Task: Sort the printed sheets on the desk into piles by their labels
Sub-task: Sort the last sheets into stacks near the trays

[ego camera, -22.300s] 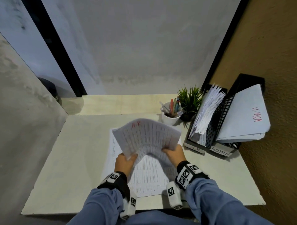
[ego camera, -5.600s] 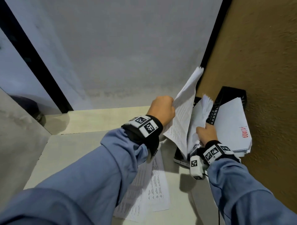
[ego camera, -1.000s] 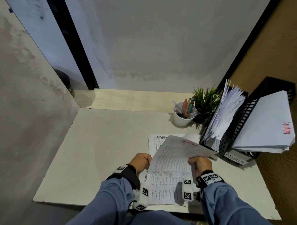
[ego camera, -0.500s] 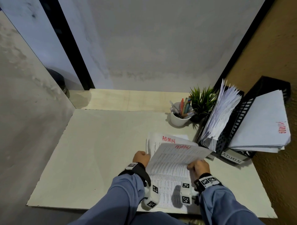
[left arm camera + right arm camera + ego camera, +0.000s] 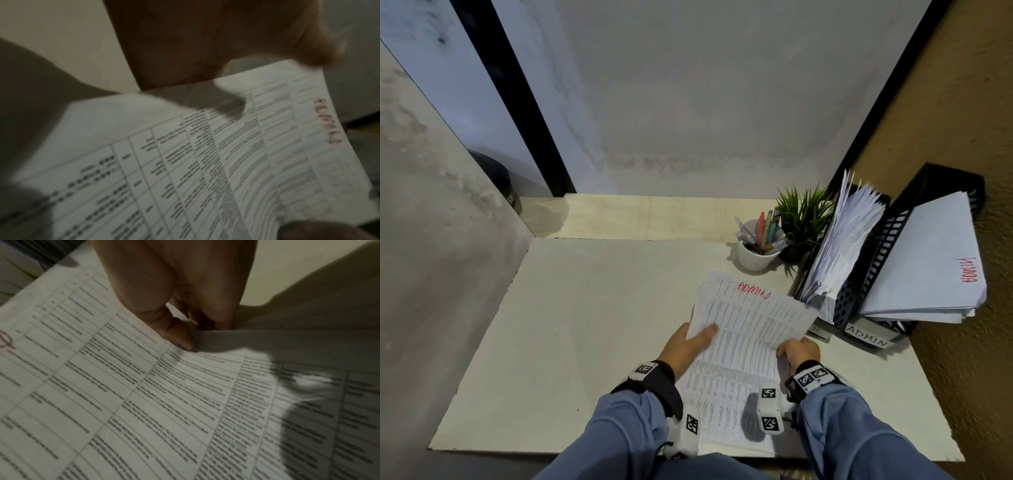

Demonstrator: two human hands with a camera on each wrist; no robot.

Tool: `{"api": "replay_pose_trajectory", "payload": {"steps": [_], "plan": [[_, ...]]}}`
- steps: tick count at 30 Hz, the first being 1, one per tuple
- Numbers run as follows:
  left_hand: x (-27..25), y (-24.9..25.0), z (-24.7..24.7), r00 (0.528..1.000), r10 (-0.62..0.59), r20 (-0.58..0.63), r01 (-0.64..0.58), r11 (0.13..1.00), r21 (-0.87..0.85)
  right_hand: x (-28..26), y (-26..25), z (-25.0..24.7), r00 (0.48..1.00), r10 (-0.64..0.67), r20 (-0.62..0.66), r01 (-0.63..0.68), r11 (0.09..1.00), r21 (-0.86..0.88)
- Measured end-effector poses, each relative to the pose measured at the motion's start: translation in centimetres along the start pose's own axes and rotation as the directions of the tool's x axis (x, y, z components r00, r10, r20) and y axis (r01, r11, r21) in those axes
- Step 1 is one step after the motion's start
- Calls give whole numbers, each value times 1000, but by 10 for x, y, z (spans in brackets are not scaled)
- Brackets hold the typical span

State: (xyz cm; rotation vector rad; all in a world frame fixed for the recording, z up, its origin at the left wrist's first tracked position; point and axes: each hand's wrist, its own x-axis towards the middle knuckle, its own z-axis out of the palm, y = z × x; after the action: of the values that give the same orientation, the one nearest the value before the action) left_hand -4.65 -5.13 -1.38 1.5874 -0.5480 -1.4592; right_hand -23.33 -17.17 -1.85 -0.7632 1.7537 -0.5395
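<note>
- Lifting a printed sheet [image 5: 748, 318] off the desk [image 5: 585, 325], red "ADMIN" heading now facing up and readable in the head view; half a second back, a sheet with its heading reversed was being held above a second ADMIN sheet lying flat.
- Meaning, as a judgement: label now being read, sheet identified as ADMIN, so headed for the ADMIN side of the black file tray [image 5: 873, 260] at the right of the desk.
- Leaving more printed paper [image 5: 726, 404] flat on the desk under the wrists, near the front edge; sorting not finished.
- Left hand [image 5: 690, 344]: pinching the sheet's left edge, thumb lying on top of the print, fingers hidden beneath; left wrist view showing the thumb tip [image 5: 320, 48] on the paper near the red heading.
- Right hand [image 5: 798, 351]: fingers curled, pinching the sheet's right edge; right wrist view showing fingertips [image 5: 180, 335] nipping the paper edge, sheet bowing up from the desk.
- Tray compartments already holding stacks: a fanned bundle [image 5: 839, 250] in the near slot, label partly hidden by the sheet, and a flat stack [image 5: 928, 270] marked ADMIN in red in the far one.
- Standing behind the sheet, well clear: white pen cup [image 5: 756, 251] and small green plant [image 5: 804, 216].
</note>
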Motion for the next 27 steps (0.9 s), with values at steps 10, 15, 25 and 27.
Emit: {"api": "replay_pose_trajectory", "payload": {"steps": [10, 15, 25, 27], "plan": [[-14, 52, -18, 987, 150, -61, -155, 984, -83, -36, -27, 1, 959, -88, 268, 22, 971, 240], [-33, 101, -26, 869, 404, -284, -396, 914, 88, -51, -61, 11, 890, -357, 284, 315, 931, 183], [-43, 86, -16, 729, 534, -429, -500, 843, 201, -103, -79, 24, 714, -617, 330, 519, 783, 342], [-37, 77, -15, 757, 471, -453, -419, 882, 216, -102, -69, 29, 744, -578, 334, 517, 816, 259]]}}
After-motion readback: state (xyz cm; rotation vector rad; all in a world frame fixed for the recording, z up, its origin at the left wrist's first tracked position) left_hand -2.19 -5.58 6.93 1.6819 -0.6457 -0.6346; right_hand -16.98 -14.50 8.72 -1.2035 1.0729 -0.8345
